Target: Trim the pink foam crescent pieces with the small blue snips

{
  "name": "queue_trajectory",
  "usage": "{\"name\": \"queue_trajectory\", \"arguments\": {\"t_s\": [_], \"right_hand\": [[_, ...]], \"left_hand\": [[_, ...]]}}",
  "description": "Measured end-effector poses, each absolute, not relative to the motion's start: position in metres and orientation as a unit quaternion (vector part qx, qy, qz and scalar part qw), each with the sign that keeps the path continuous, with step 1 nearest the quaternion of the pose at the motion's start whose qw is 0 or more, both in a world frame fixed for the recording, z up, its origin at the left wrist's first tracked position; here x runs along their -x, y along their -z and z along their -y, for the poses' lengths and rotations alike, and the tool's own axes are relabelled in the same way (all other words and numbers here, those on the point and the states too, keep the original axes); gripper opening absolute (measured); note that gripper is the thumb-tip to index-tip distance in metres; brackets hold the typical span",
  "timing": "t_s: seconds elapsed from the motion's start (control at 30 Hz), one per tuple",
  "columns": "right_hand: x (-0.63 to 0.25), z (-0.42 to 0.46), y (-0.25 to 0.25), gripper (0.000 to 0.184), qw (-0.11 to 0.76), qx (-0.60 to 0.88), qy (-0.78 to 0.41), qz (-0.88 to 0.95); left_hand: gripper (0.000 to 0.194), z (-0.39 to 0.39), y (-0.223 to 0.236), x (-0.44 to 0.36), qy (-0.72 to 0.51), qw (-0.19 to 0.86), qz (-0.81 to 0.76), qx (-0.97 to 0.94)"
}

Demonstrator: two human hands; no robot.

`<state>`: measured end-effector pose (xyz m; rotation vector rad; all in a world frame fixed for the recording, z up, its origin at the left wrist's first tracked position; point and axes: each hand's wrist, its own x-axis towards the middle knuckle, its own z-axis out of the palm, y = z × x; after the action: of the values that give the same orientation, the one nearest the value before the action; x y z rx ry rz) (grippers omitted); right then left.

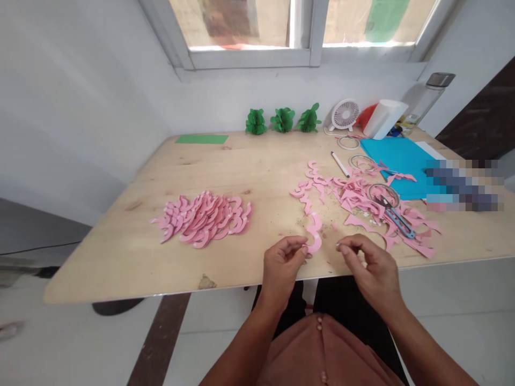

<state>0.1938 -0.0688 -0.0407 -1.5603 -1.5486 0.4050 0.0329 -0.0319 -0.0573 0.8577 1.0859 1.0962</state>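
Near the table's front edge, my left hand (285, 265) pinches the end of a wavy pink paper strip (315, 242), which has small white patches on it. My right hand (372, 268) is a little to the right, thumb and forefinger pressed together on a tiny white bit (338, 245) too small to name. More curved pink paper pieces (311, 174) lie just beyond the strip. A heap of similar pink wavy pieces (209, 217) rests on the table to the left. Pink paper scraps (354, 195) are spread to the right, with blue-handled thread snips (396, 219) on top.
Rolls of tape (361, 163) and a white pen (340, 164) lie by the scraps. Behind are green paper shapes (282, 120), a green strip (201, 139), a small white fan (344, 114), a white roll (385, 119) and a bottle (428, 102). A blue sheet (406, 161) lies right.
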Motion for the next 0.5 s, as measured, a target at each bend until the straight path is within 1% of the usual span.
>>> {"name": "queue_trajectory", "arguments": {"t_s": [0.1,0.27,0.4,0.5], "right_hand": [[-0.177,0.071,0.044,0.01,0.447,0.593,-0.163,0.65],[-0.164,0.07,0.049,0.009,0.477,0.57,-0.189,0.642],[-0.16,0.068,0.051,0.011,0.494,0.559,-0.21,0.632],[-0.161,0.067,0.052,0.009,0.494,0.57,-0.205,0.624]], "left_hand": [[0.019,0.035,0.055,-0.035,-0.495,0.645,-0.467,-0.348],[0.013,0.038,0.052,-0.039,-0.528,0.655,-0.452,-0.297],[0.011,0.04,0.051,-0.041,-0.521,0.686,-0.433,-0.266],[0.011,0.04,0.051,-0.042,-0.52,0.698,-0.423,-0.254]]}}
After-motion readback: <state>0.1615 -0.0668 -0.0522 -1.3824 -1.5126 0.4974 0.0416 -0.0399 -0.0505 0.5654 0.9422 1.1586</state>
